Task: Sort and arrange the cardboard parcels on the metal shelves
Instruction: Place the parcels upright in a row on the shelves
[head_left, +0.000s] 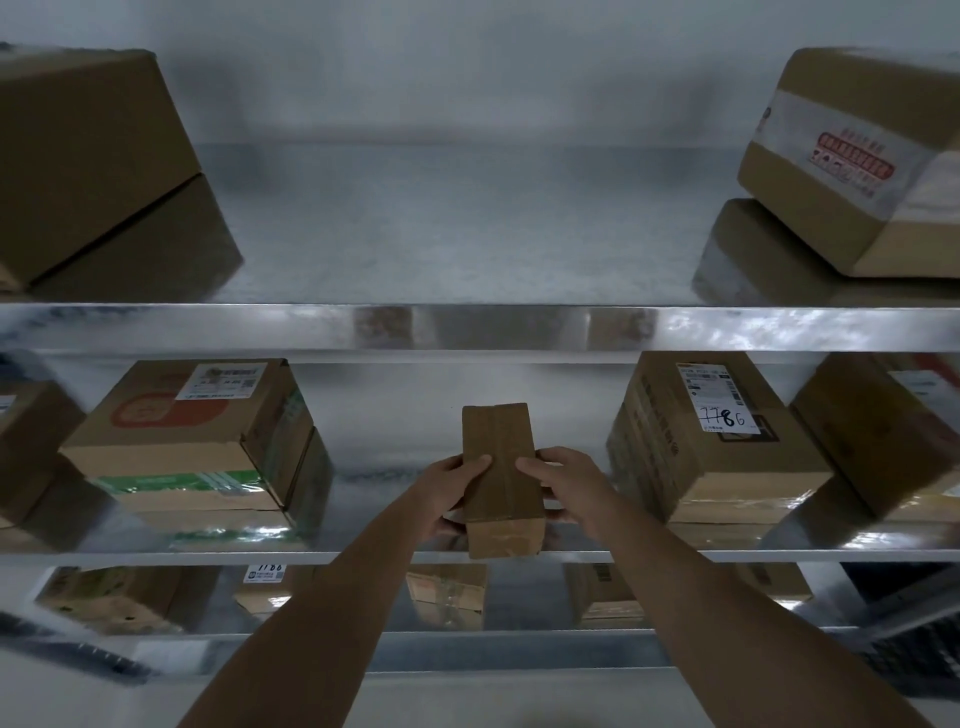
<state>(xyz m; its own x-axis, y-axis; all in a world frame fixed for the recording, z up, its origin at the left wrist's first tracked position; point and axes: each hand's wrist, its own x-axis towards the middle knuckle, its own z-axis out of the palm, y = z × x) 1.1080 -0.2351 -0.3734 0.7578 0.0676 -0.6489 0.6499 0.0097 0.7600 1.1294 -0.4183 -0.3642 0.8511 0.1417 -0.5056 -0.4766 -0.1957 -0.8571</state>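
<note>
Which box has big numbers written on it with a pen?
The tall box on the middle shelf, right of the hands: its white label shows handwritten digits. The other labels there carry only print.

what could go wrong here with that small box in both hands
The small parcel is held by the left hand and right hand at the front edge of the middle shelf, its near end overhanging; released early, it might tip off. Pushed in crooked, it could nudge the labelled parcel on the right.
</note>
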